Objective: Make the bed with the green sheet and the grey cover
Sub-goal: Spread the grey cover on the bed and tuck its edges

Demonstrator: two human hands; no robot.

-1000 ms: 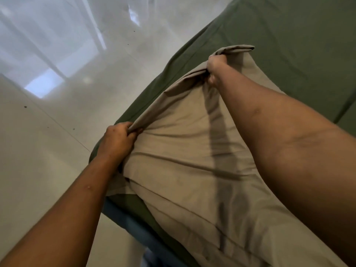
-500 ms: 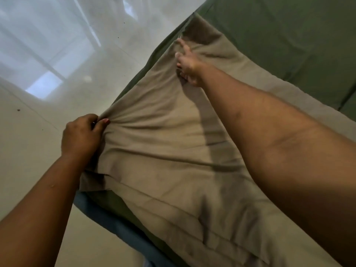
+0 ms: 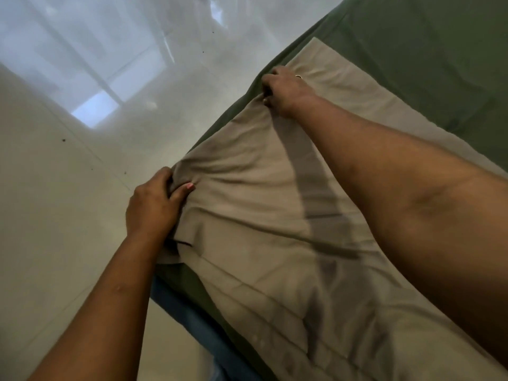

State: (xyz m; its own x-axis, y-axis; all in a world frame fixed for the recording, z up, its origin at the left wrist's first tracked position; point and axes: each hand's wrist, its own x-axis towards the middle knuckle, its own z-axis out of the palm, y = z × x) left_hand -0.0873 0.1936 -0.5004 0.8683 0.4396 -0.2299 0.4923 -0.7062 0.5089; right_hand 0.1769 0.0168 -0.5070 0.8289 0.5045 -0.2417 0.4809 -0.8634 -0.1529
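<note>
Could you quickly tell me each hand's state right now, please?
Left hand: closed, gripping the grey cover.
Right hand: closed, gripping the grey cover.

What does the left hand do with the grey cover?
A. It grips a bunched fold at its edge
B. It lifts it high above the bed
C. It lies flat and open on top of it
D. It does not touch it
A: the left hand has its fingers and thumb curled round a gathered fold at the near edge of the grey cover, and creases fan out from the grip.
</note>
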